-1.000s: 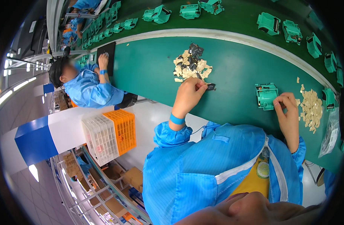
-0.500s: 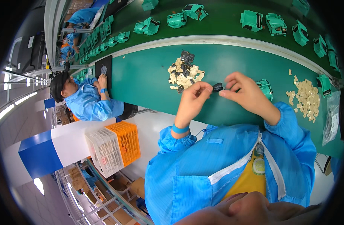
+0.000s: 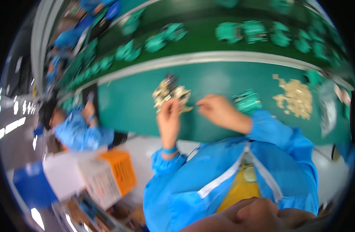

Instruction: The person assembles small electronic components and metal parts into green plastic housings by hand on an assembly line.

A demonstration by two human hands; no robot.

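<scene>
A worker in a blue smock holds 2 hands over a green bench: the left hand, fingers closed, touches a pile of beige parts. The right hand pinches together beside a green housing; blur hides any small piece held.

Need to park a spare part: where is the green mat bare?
Bare mat lies left of the middle scrap pile, and a strip between green part and right pile. Crowded around left hand and right hand.

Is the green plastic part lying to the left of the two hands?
No, the green plastic part lies on the table just right of the right hand.
</scene>
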